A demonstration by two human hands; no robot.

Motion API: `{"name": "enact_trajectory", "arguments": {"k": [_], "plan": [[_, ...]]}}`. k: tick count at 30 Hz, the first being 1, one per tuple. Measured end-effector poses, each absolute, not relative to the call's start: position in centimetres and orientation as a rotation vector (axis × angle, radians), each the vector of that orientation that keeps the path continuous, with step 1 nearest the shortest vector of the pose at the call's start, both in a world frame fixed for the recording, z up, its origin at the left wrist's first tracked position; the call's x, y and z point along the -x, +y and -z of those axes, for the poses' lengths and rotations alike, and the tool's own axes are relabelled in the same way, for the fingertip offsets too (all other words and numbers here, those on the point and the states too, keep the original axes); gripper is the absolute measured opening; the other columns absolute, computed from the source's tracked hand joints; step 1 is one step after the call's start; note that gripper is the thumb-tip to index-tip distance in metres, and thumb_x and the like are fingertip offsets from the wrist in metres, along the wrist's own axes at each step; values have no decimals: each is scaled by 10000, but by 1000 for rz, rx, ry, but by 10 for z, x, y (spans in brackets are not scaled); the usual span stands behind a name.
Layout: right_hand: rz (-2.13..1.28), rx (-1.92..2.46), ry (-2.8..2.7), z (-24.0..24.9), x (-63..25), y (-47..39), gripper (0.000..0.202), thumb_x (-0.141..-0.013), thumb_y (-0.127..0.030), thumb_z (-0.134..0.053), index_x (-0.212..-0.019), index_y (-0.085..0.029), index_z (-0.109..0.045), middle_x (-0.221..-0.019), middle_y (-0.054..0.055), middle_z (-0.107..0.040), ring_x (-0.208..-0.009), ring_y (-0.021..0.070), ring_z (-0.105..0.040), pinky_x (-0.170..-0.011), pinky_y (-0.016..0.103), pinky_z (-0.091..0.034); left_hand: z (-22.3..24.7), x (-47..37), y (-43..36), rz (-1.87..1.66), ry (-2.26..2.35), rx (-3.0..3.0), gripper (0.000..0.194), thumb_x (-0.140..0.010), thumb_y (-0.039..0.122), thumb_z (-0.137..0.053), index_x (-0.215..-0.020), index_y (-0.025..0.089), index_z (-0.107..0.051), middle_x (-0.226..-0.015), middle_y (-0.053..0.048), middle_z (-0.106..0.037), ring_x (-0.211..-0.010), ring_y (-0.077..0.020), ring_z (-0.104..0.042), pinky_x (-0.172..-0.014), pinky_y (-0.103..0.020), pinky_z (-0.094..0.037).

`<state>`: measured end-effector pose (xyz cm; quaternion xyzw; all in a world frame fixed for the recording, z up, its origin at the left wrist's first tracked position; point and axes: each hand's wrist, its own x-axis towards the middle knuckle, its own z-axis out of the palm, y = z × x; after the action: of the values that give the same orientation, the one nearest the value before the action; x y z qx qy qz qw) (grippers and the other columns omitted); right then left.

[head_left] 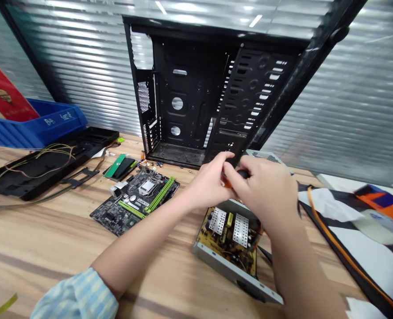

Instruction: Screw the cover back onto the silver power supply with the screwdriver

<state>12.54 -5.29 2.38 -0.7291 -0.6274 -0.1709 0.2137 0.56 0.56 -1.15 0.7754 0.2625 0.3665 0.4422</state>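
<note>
My left hand (213, 179) and my right hand (266, 184) meet above the far side of an opened power supply (229, 259). The fingers of my right hand are wrapped round a dark-handled tool (243, 173), mostly hidden in the grip. Close against it, my left fingers are pinched together near something small and orange, which I cannot make out. Below them, the power supply shows its yellow-brown circuit board and two perforated silver heat sinks in a grey metal shell.
A black computer case (190, 88) stands upright behind my hands. Left lies a motherboard (135, 201) with green slots. Further left are a black panel (27, 177) and a blue bin (33, 128). White sheets and an orange cable (336, 243) lie at the right.
</note>
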Motion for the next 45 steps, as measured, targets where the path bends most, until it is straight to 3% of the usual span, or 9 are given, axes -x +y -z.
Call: {"name": "enact_trajectory", "arguments": {"k": [7,12,17,20,25,34,37,42,45], "plan": [[-50,1617,-2024,-35,-156,-68,361,-921,-374,-483,-1198,-230,-663,-1009,76,-724,-793,201,-656,-631,287,-459,17,-8,12,-834,522,-1835,720,-757,140,-695,-1406,177,-387,-957,-55,-660,-837,-167,-640,-763,-323,-531],[212,1795,-1916,-30,-154,-62,290,-903,-435,-530,-915,-232,-737,-723,54,-698,-603,189,-602,-563,293,-396,16,-6,8,-834,546,-1861,850,-729,196,-762,-1464,197,-335,-1171,-131,-637,-1011,-231,-643,-843,-387,-542],[617,2087,-1650,-20,-136,-54,515,-892,-637,-472,-729,-191,-670,-577,97,-600,-547,217,-544,-524,299,-287,20,-11,7,-879,628,-1827,849,-629,236,-857,-1366,169,-440,-1118,-115,-641,-854,-181,-640,-742,-343,-557],[507,2106,-1679,-23,-135,-59,531,-894,-655,-448,-797,-193,-690,-657,106,-635,-595,229,-573,-541,301,-318,22,-13,10,-886,612,-1826,726,-694,185,-801,-1337,174,-463,-994,-64,-656,-785,-150,-635,-716,-315,-547],[76,1771,-1975,-32,-155,-71,346,-929,-427,-476,-1185,-275,-652,-942,57,-717,-710,204,-634,-616,308,-425,19,-7,14,-849,568,-1876,628,-782,117,-690,-1360,175,-451,-1031,-93,-670,-936,-192,-651,-838,-361,-542],[554,1991,-1699,-23,-137,-56,361,-891,-516,-533,-721,-209,-620,-655,62,-601,-592,197,-533,-529,297,-265,21,-10,9,-860,607,-1954,801,-704,252,-789,-1398,161,-399,-1098,-104,-653,-889,-204,-634,-769,-356,-540],[519,1960,-1709,-24,-137,-57,384,-876,-545,-539,-741,-203,-648,-678,64,-613,-606,196,-545,-532,295,-292,22,-12,10,-876,599,-1902,713,-749,198,-741,-1383,181,-417,-991,-58,-661,-812,-164,-626,-741,-324,-529],[75,1623,-1981,-33,-159,-65,326,-898,-437,-520,-1076,-242,-712,-933,56,-716,-704,182,-633,-614,292,-437,23,-9,15,-817,545,-1911,674,-809,147,-667,-1420,206,-386,-1056,-90,-665,-984,-206,-647,-845,-358,-526],[142,1669,-1987,-31,-161,-61,276,-889,-433,-545,-914,-235,-736,-778,40,-706,-628,173,-603,-584,287,-397,22,-7,12,-767,534,-1921,717,-804,132,-658,-1447,185,-345,-1135,-128,-654,-1056,-232,-633,-866,-380,-527]]}}
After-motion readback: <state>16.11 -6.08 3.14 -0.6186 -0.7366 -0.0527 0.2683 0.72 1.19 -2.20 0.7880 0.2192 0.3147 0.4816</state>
